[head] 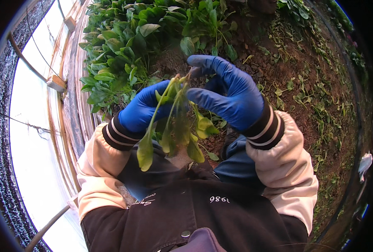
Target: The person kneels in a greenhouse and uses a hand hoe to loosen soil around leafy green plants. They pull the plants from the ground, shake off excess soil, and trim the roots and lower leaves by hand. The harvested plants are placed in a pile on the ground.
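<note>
My left hand (145, 107), in a blue glove, holds a leafy green plant (173, 107) that looks like spinach, in front of my lap. Its root end points up, and the stems and leaves hang down, some of them yellowish. Part of my left fingers is hidden behind the leaves. Close by on the other side, my right hand (230, 93), also gloved in blue, has its thumb and fingers apart around the root end. Whether a fingertip touches the root is hard to tell.
Dense leafy plants (120, 53) grow ahead and to the left. Brown soil (268, 69) strewn with loose leaves and small plants (303, 94) lies to the right. Plastic sheeting (32, 126) with wooden blocks (56, 83) runs along the left. A white scrap (365, 165) lies far right.
</note>
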### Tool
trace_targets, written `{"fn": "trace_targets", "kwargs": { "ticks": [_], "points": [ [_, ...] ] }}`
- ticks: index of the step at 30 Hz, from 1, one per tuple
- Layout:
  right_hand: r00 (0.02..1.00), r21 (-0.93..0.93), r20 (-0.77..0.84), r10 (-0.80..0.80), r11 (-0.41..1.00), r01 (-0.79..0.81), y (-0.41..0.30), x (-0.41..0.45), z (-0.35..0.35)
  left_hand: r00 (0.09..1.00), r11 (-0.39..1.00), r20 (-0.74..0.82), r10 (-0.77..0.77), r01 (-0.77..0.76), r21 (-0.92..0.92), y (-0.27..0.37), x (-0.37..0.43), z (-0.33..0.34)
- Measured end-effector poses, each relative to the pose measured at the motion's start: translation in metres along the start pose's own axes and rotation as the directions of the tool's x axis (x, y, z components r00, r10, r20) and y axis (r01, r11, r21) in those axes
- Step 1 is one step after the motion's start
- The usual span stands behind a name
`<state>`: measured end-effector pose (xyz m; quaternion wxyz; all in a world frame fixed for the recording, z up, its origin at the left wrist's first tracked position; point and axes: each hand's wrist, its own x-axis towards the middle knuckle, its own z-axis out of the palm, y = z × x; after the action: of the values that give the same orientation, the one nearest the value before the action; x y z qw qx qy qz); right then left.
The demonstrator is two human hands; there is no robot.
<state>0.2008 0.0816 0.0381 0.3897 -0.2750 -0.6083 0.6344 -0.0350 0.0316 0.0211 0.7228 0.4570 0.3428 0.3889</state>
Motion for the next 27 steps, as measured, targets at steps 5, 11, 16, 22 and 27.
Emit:
{"fn": "trace_targets", "kwargs": {
  "ticks": [5, 11, 16, 22, 27],
  "points": [
    [0.984, -0.029, -0.099, -0.145, 0.989, 0.143, -0.007, 0.001, 0.012, 0.999, 0.999, 0.03, 0.04, -0.041, 0.036, 0.001, 0.005, 0.003],
    [0.994, -0.364, -0.011, -0.112, 0.926, 0.1, -0.013, -0.005, 0.015, 0.997, 0.998, -0.044, 0.058, -0.06, -0.035, 0.002, 0.007, 0.007],
    [0.996, -0.225, 0.037, -0.077, 0.971, 0.083, -0.004, 0.002, 0.017, 0.993, 0.999, -0.112, 0.031, -0.026, 0.041, 0.0, 0.005, 0.009],
    [0.996, 0.167, 0.086, 0.035, 0.985, -0.049, -0.003, 0.009, 0.014, 0.995, 0.994, -0.073, 0.073, -0.066, 0.084, -0.003, 0.002, 0.003],
    [0.993, 0.182, 0.079, 0.093, 0.977, -0.106, -0.008, 0.01, 0.015, 0.999, 0.999, -0.044, 0.026, -0.025, 0.032, -0.002, 0.0, 0.0]
  ]
}}
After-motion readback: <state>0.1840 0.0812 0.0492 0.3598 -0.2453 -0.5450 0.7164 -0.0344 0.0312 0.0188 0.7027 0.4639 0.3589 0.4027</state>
